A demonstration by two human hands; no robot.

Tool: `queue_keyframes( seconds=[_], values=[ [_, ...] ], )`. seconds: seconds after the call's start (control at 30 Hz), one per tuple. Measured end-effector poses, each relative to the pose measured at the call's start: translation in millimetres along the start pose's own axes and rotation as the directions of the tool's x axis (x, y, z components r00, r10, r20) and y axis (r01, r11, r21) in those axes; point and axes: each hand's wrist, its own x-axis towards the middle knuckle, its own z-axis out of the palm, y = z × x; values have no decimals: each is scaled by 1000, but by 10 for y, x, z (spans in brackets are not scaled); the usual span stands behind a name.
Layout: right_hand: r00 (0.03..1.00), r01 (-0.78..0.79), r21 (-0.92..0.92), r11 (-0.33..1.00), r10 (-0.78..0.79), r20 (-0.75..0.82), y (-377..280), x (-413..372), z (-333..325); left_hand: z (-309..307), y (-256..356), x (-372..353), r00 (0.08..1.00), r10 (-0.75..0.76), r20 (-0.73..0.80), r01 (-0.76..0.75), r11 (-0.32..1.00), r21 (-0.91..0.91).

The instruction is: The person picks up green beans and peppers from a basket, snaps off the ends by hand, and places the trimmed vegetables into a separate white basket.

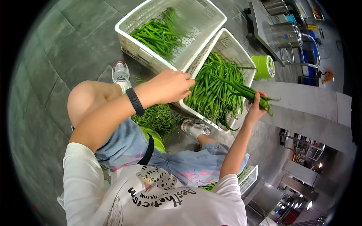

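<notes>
My right hand (256,107) is closed around a small bunch of long green peppers (245,91), held over the right edge of the near white crate (247,56). That crate is heaped with green peppers (211,84). My left hand (172,86), with a black band on its wrist, hovers by the crate's left rim. Its fingers are curled together; anything in them is hidden. Beyond it stands a second white crate (122,34), holding a smaller pile of green peppers (154,37). A blurred patch hangs over that pile.
Between my feet lies a heap of green stems and bits (160,116) on the grey tile floor (52,75). A bright green seat (154,137) is under me. To the right are a lime-green bucket (263,67), a metal pot (287,35) and a low grey ledge (305,101).
</notes>
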Motion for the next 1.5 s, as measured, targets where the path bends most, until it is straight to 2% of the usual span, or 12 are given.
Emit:
queue_keyframes(
  seconds=[0.17, 0.27, 0.43, 0.53, 0.57, 0.6, 0.67, 0.8, 0.87, 0.97, 1.23, 1.5],
  values=[
    [1000, -23, 0, 1000, 23, -21, -387, 91, -226, 32, 69, -17, 997, 5, 78, -13, 994, 106],
    [998, -63, 103, 993, 63, 12, -689, -113, -212, 28, 204, 16, 968, 80, -238, -61, 994, 89],
    [931, -286, 269, 920, 200, 307, -1078, -823, 202, 39, 552, 46, 933, 191, -304, -225, 971, -80],
    [825, -503, 278, 819, 359, 437, -1096, -1287, 624, 212, 718, -42, 983, 56, -176, -118, 925, -361],
    [764, -561, 207, 801, 405, 503, -1082, -1323, 677, 234, 712, -90, 988, -148, 39, 143, 802, -579],
    [695, -609, 132, 782, 446, 564, -1057, -1334, 748, 397, 602, -110, 976, -174, -132, 69, 819, -570],
    [635, -713, 337, 615, 363, 682, -946, -1330, 778, 366, 446, -109, 970, -193, 147, 225, 491, -841],
    [631, -725, 306, 617, 417, 655, -958, -1297, 672, 541, 387, -111, 988, -138, 69, 124, 440, -889],
    [639, -694, 257, 673, 411, 650, -889, -1281, 583, 506, 420, -128, 936, -64, 347, 344, -55, -937],
    [741, -628, 297, 719, 435, 512, -781, -1300, 514, 474, 431, -106, 900, -158, 406, 364, -239, -900],
    [820, -538, 355, 765, 376, 432, -632, -1381, 379, 522, 221, -38, 891, -113, 439, 439, -23, -898],
    [677, -694, 269, 668, 476, 561, -564, -1513, 407, 657, 338, -103, 916, -69, 396, 400, 253, -881]
  ],
)
